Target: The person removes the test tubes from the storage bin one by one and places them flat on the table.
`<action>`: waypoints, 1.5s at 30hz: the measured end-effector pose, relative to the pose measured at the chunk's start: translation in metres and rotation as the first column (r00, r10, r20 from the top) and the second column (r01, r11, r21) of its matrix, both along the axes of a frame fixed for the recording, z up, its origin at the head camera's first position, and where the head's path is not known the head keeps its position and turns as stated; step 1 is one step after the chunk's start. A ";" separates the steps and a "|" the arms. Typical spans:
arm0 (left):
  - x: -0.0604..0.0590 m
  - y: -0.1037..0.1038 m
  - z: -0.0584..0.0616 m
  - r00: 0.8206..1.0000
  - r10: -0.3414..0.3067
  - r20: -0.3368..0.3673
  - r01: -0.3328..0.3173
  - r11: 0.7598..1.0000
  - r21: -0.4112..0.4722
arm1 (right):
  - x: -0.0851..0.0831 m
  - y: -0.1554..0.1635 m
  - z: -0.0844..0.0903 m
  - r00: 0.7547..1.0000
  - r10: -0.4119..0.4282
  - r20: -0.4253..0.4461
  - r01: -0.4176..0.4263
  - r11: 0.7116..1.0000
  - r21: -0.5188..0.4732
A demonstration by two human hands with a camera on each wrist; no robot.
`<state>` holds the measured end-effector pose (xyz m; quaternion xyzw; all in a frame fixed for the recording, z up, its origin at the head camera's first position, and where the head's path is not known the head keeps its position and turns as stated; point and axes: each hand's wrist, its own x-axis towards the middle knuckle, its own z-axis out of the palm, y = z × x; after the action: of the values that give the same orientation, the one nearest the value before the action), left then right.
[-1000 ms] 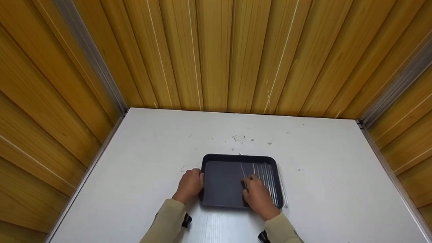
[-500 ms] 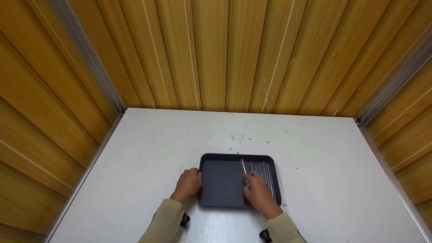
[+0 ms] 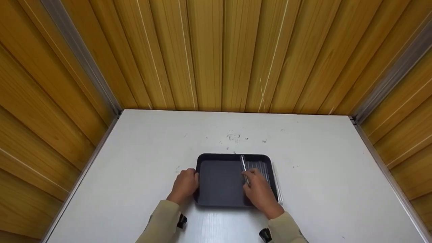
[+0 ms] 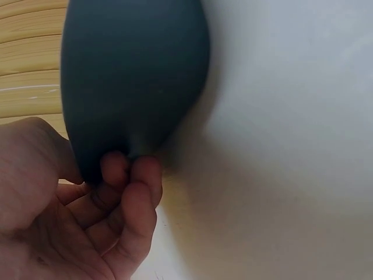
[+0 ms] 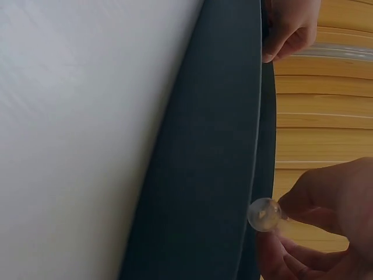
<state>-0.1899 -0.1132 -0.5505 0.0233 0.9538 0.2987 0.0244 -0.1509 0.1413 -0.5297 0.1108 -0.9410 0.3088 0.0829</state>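
Observation:
A dark grey rectangular tray (image 3: 219,184) lies on the white table. At its left side my left hand (image 3: 185,184) grips the rim; the left wrist view shows the fingertips (image 4: 140,181) curled against the tray wall. My right hand (image 3: 259,192) pinches a clear tube (image 3: 243,163) between thumb and fingers, over the right half of the tray. In the head view the tube's far end overlaps the back rim. Its rounded near end shows beside the tray's edge in the right wrist view. Several clear tubes (image 3: 260,166) lie side by side in the tray, partly hidden by the right hand.
More clear tube-like pieces (image 3: 279,189) lie on the table along the tray's right outer side. Yellow wood-grain panels (image 3: 216,67) stand behind and at both sides of the white table (image 3: 152,141). Dark scuffs mark the surface behind the tray.
The tube in my right hand has risen from the tray floor, its far end now over the back rim. My left hand stays on the tray. The head view has shifted slightly.

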 end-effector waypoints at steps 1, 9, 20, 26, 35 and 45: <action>0.000 -0.001 0.000 1.000 0.002 0.001 -0.002 1.000 0.003 | 0.000 0.000 0.001 1.000 -0.002 0.007 0.002 1.000 -0.006; 0.002 -0.007 -0.001 0.999 0.013 0.041 -0.014 0.999 0.029 | 0.001 0.003 0.010 0.999 -0.014 0.042 0.015 0.999 -0.039; 0.004 -0.006 0.001 0.999 -0.005 0.049 0.004 1.000 0.023 | 0.005 0.017 0.021 0.995 -0.061 0.083 0.066 0.997 -0.049; 0.004 -0.006 0.002 1.000 -0.009 0.028 0.009 1.000 0.007 | 0.008 0.025 0.024 0.994 -0.080 0.069 0.083 0.995 -0.048; 0.002 -0.003 -0.001 0.999 -0.024 0.021 0.024 1.000 -0.003 | 0.009 0.036 0.028 0.989 -0.118 0.093 0.124 0.990 -0.064; -0.001 -0.002 -0.001 0.999 -0.032 0.028 0.033 0.999 -0.021 | 0.008 0.051 0.026 0.974 -0.197 0.108 0.204 0.978 -0.053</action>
<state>-0.1912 -0.1148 -0.5514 0.0343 0.9560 0.2882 0.0429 -0.1433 0.1923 -0.5035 -0.0033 -0.9401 0.3338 0.0688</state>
